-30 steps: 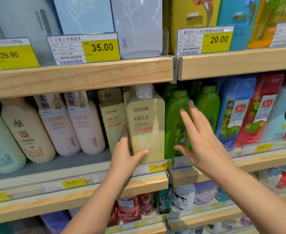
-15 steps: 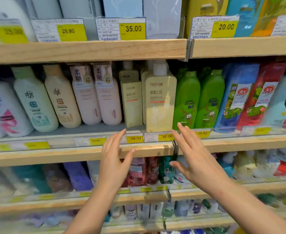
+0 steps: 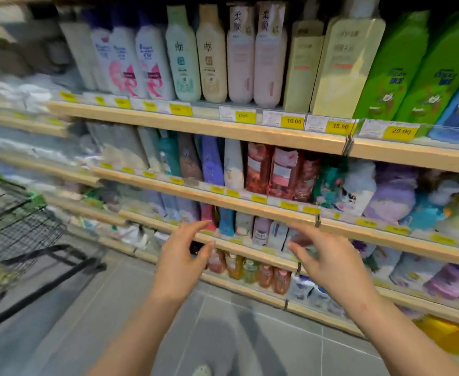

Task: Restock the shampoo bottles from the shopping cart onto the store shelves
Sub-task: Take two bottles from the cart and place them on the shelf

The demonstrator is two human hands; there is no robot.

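Grey square floor tiles (image 3: 92,316) lay below the hands, and yellow paper price tags (image 3: 293,121) hung above them.

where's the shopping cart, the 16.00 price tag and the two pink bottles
shopping cart (image 3: 14,226), head view, on its wire side
16.00 price tag (image 3: 293,121), head view, on its yellow part
two pink bottles (image 3: 240,63), head view, on the left one's body

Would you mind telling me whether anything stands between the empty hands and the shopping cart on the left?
Nothing visible does. The left hand and right hand hang open before the lower shelves, and only bare floor lies between them and the shopping cart.
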